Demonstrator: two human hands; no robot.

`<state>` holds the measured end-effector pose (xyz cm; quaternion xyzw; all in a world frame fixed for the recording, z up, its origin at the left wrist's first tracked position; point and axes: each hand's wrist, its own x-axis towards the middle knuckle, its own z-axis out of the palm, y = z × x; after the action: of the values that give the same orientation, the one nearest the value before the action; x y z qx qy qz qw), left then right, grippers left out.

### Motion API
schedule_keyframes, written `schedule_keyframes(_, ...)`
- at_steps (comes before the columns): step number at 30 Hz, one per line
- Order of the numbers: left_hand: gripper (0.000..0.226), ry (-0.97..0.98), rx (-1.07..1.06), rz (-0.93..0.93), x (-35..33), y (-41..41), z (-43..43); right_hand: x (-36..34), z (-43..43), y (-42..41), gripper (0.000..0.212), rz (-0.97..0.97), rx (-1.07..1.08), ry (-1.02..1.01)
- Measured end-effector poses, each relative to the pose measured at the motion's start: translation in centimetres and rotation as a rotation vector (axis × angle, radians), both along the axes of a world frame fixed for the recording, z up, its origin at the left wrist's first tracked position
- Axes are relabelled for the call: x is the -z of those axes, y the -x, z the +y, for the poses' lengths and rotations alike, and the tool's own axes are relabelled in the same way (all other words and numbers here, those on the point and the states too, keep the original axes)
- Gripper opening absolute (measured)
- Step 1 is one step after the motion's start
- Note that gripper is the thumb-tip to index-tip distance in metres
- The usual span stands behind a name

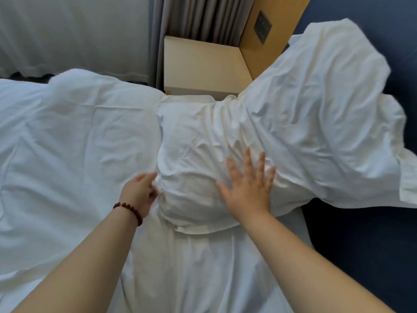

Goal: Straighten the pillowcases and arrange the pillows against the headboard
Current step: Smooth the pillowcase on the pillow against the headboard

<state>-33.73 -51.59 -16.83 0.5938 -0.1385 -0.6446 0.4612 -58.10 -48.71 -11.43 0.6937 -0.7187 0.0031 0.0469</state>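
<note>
Covering most of the view was the bed (191,267), its white duvet (67,136) rumpled on the left. One pillow (316,114) leaned on the dark blue headboard (383,23) at right; the other pillow (191,159) lay flat beside it, touching it, its case badly creased. A pale nightstand (203,66) stood behind. The right hand (246,188) pressed flat on the flat pillow, fingers spread wide, holding nothing. The left hand (140,193), with a bead bracelet (129,211) at the wrist, curled against the pillow's left edge; whether it pinched cloth could not be told. The step looked like smoothing the case; next would likely be tugging it taut and standing this pillow against the headboard
</note>
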Motion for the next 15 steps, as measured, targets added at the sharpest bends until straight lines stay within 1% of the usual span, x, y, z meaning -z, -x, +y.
schedule_keyframes(1,0.013,0.057,-0.070,0.031,-0.4,-0.5,-0.5,0.6,-0.2,-1.6,0.073,-0.051,-0.031,-0.028)
schedule_keyframes(2,0.015,0.100,-0.112,0.022,-0.9,-1.1,-0.9,1.2,-0.6,-3.0,0.074,-0.095,-0.050,-0.062)
schedule_keyframes(4,0.008,0.112,-0.067,-0.060,-1.0,-1.7,-1.0,2.2,-1.4,-4.9,0.073,-0.132,-0.056,-0.146)
schedule_keyframes(7,0.015,0.023,0.179,-0.117,1.2,-1.6,0.3,3.5,-2.5,-5.4,0.077,-0.096,-0.027,-0.231)
schedule_keyframes(9,0.030,-0.044,0.353,-0.142,2.4,-1.2,1.3,3.9,-2.7,-5.2,0.077,-0.081,-0.024,-0.266)
schedule_keyframes(10,0.034,-0.055,0.395,-0.139,2.6,-1.0,1.6,3.9,-2.7,-5.2,0.077,-0.074,-0.023,-0.270)
schedule_keyframes(11,0.033,-0.060,0.377,-0.146,2.7,-0.8,1.7,3.8,-2.7,-5.3,0.077,-0.070,-0.026,-0.258)
schedule_keyframes(13,0.025,-0.060,0.217,-0.128,2.8,-0.3,1.8,3.6,-2.6,-5.7,0.079,-0.080,-0.083,-0.173)
schedule_keyframes(15,0.022,-0.021,0.053,-0.104,2.1,0.4,2.0,3.8,-2.5,-5.9,0.079,-0.074,-0.183,-0.099)
